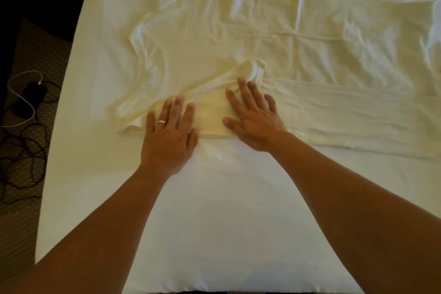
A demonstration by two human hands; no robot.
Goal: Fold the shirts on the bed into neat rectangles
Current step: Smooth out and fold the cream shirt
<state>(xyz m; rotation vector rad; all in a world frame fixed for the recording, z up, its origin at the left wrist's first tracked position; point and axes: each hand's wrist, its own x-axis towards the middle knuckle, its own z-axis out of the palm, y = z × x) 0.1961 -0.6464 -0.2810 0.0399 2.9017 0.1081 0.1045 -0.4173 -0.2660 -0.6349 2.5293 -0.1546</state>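
Here both hands lie flat with fingers straight, the left hand [170,131] and right hand [254,117] pressing a folded sleeve [212,117] of the cream shirt [238,38] spread across the bed [214,210]. Lifting unevenly could let the sleeve spring open. Cables [23,112] lie on the floor [21,222] to the left.

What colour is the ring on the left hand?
Silver-toned, a plain band on the left hand; head view.

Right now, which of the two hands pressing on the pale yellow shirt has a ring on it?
The left hand, lying flat on the folded sleeve of the pale yellow shirt, wears a silver ring. The right hand beside it has bare fingers.
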